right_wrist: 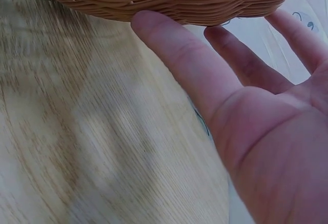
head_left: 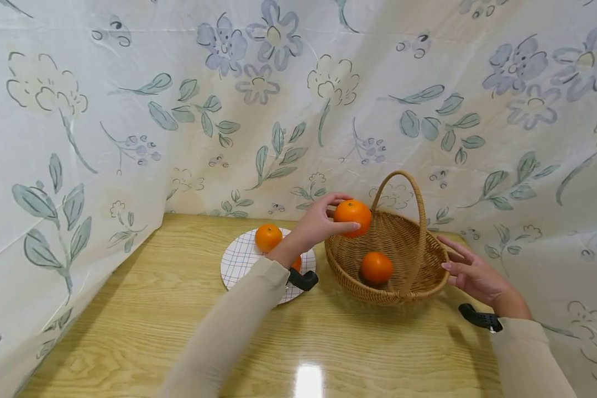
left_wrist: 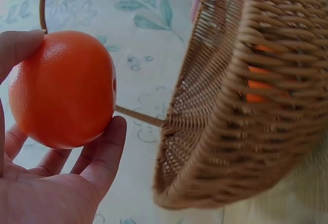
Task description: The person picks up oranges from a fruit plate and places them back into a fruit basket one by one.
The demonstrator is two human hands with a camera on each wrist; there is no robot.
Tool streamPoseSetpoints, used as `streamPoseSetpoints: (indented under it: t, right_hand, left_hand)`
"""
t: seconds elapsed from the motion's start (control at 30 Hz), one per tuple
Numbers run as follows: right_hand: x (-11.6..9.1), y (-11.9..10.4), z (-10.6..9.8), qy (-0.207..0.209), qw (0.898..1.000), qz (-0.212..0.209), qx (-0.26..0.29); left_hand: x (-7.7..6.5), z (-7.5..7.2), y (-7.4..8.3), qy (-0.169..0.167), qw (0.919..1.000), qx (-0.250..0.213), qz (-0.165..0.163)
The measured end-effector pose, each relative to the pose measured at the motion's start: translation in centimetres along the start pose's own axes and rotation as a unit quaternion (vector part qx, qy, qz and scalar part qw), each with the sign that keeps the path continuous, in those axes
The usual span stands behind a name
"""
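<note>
My left hand [head_left: 320, 220] grips an orange [head_left: 352, 219] between thumb and fingers, above the left side of a wicker basket [head_left: 339, 275]. In the left wrist view the held orange [left_wrist: 64, 89] is beside the basket's rim [left_wrist: 225, 101], apart from it. Another orange [head_left: 376, 268] lies inside the basket, showing through the weave in that view. At the basket's right end, my right hand [head_left: 480, 281] touches the side with extended thumb and fingers. The right wrist view shows the thumb [right_wrist: 179, 55] against the wicker [right_wrist: 169, 1].
Left of the basket lies a round checked plate [head_left: 235, 262] with an orange [head_left: 268, 237] on it and a second one [head_left: 297, 264] mostly hidden by my left wrist. The basket's tall handle [head_left: 420, 221] arches over its opening. Floral cloth [head_left: 288, 138] hangs behind the wooden table [head_left: 144, 309].
</note>
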State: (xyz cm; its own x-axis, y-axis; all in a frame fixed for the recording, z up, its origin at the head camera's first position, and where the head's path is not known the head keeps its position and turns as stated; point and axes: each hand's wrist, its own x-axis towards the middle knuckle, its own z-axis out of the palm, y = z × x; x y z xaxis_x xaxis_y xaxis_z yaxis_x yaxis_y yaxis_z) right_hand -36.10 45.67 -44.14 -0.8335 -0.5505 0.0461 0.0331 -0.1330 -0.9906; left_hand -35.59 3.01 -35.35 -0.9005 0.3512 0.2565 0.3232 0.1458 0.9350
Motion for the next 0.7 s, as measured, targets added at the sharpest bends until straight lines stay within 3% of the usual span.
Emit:
streamPoseSetpoints:
  t: [0.7]
  right_hand:
    - [-1.1, -0.2, 1.2, 0.002, 1.0, 0.009, 0.001]
  left_hand:
    - [2.7, 2.8, -0.2, -0.004, 0.9997, -0.022, -0.009]
